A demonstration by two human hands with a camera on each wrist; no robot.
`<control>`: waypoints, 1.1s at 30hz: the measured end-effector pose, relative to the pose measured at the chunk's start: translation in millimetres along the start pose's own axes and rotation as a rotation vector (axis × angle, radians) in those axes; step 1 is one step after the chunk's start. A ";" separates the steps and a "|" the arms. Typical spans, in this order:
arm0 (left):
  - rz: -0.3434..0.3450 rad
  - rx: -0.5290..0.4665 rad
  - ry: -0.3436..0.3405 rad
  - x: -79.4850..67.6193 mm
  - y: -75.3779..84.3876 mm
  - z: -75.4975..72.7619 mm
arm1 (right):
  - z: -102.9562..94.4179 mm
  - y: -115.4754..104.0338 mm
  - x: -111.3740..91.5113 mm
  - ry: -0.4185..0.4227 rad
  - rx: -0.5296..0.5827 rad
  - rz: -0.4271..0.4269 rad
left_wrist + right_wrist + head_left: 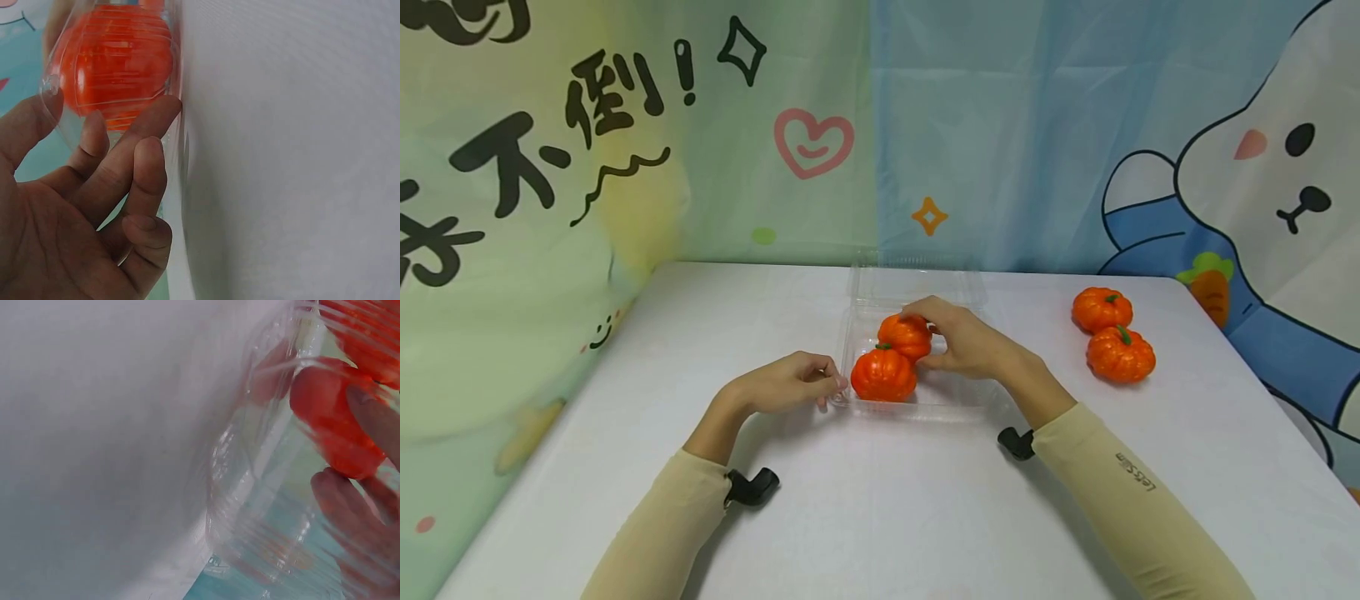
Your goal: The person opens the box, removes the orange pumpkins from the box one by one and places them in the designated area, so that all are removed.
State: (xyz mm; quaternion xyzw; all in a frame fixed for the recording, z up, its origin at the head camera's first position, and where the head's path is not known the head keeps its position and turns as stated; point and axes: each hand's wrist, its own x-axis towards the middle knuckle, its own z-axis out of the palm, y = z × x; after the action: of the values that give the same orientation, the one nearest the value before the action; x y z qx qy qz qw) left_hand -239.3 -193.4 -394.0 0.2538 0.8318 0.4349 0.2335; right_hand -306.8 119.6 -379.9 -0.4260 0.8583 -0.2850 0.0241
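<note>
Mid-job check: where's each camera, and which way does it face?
Head: worn on the head, facing forward and down at table and clear box; left hand, right hand and sleeves show.
Left wrist: on that wrist, facing a pumpkin through the box's wall; palm and fingers show.
Right wrist: on that wrist, looking through plastic at the held pumpkin and part of another; thumb and fingers show.
Shared: head and right wrist show the right hand holding a pumpkin.
</note>
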 end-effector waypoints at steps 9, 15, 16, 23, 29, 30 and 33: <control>-0.013 0.003 -0.001 1.1 -0.9 -0.6 | -4.6 0.1 -7.7 0.008 -0.021 0.060; -0.017 0.011 -0.001 1.8 -2.2 -0.5 | -6.9 1.1 -10.1 0.039 -0.010 0.020; -0.018 0.013 -0.001 1.7 -1.7 -0.5 | -7.3 1.3 -10.3 0.043 -0.005 0.014; -0.025 0.007 0.002 2.0 -1.6 0.1 | -12.6 2.3 -14.9 0.056 -0.010 -0.019; -0.024 0.022 0.011 1.1 0.7 0.0 | -16.9 3.9 -20.4 0.072 -0.015 -0.019; -0.023 0.023 0.014 0.9 1.0 0.0 | -17.3 4.5 -21.3 0.075 -0.017 -0.018; -0.018 0.020 0.015 1.3 0.0 0.8 | -18.7 7.2 -25.2 0.082 -0.029 -0.017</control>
State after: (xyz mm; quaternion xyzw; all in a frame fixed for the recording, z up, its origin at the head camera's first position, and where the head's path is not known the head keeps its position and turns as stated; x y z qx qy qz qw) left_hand -239.8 -192.2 -394.6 0.2456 0.8401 0.4262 0.2284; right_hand -301.3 150.5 -373.0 -0.4215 0.8590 -0.2898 -0.0198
